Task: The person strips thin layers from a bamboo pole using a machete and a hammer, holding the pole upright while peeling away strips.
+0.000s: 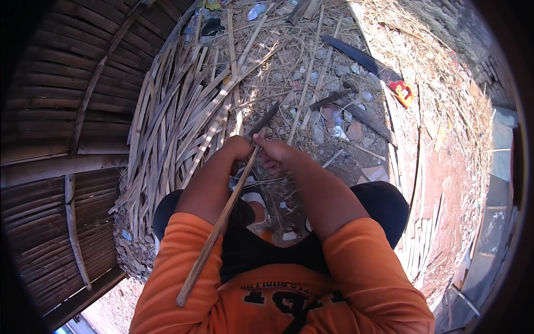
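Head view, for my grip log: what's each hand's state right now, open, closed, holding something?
Left hand: closed beside the dark blade-like piece; actual grip hidden.
Right hand: closed, apparently on the upper end of the wooden strip.

The ground point(448, 192) bears piled wooden strips point(162, 133), a handsaw point(362, 58) and stones point(354, 132).

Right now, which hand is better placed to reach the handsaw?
Right hand, probably, though touching the wooden strip: it's nearer the handsaw, whose handle lies to the right. The left hand is farther off.
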Available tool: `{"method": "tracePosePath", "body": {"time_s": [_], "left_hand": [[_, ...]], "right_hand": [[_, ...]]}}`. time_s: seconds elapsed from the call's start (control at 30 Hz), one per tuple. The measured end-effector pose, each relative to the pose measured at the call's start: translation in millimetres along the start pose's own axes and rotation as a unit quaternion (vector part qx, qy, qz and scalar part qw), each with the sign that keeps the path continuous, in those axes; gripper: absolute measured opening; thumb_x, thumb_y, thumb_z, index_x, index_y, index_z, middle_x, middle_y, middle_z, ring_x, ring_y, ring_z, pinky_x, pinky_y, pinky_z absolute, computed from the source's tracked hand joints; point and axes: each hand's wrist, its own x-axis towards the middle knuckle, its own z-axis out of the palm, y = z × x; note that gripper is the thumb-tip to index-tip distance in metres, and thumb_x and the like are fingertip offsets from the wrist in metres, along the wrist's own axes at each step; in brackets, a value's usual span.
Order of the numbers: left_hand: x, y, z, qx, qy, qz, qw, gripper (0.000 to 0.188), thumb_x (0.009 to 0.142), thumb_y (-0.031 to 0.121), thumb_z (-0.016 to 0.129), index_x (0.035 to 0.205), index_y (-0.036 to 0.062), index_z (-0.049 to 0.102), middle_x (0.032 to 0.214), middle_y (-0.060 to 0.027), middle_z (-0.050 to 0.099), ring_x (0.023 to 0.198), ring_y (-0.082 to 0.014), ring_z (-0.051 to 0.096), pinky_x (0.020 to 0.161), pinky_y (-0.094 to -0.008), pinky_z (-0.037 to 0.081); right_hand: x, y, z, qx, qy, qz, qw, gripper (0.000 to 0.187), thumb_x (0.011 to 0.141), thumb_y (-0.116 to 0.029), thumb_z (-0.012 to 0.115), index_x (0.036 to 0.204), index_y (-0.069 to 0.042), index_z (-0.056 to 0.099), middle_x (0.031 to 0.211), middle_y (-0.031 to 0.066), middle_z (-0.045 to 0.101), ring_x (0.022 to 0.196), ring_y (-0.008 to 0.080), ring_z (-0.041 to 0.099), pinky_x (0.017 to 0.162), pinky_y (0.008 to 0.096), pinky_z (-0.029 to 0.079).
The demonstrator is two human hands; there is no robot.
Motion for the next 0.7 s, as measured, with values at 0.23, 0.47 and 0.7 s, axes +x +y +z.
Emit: {"method": "tracePosePath", "body": {"time_s": [0.23, 0.47, 0.7], "left_hand": [[-20.1, 7.9, -27.6, -0.383, -0.082, -0.026, 0.920, 0.033, 0.093, 0.034, 0.075, 0.088, 0.0028, 0.067, 0.066, -0.0041, 0.060, 0.053, -0.0169, 0.058, 0.049, -0.0346, 0.046], [-40.2, -4.9, -57.9, -0.514, 0.014, -0.019, 0.858, 0.039, 0.096, 0.036, 0.075, 0.078, 0.0049, 0.060, 0.063, -0.0031, 0.052, 0.051, -0.0154, 0.050, 0.046, -0.0329, 0.042], [-56.1, 11.3, -78.2, -0.554, 0.058, 0.011, 0.831, 0.036, 0.098, 0.036, 0.072, 0.082, 0.0074, 0.057, 0.066, -0.0007, 0.051, 0.053, -0.0130, 0.049, 0.046, -0.0320, 0.041]], "right_hand": [[17.1, -10.6, -5.1, 0.168, -0.015, -0.056, 0.984, 0.033, 0.099, -0.037, 0.062, 0.108, -0.005, 0.064, 0.086, 0.0056, 0.067, 0.078, 0.0215, 0.069, 0.074, 0.0412, 0.058], [-38.2, -70.7, -26.8, 0.187, 0.030, -0.173, 0.967, 0.017, 0.100, -0.022, 0.064, 0.101, -0.006, 0.062, 0.081, 0.0034, 0.064, 0.068, 0.0177, 0.066, 0.055, 0.0310, 0.057], [-71.8, -115.4, -89.1, 0.285, 0.060, -0.286, 0.913, 0.023, 0.105, -0.032, 0.063, 0.102, -0.009, 0.058, 0.083, 0.0032, 0.064, 0.067, 0.0139, 0.065, 0.052, 0.0290, 0.055]]}}
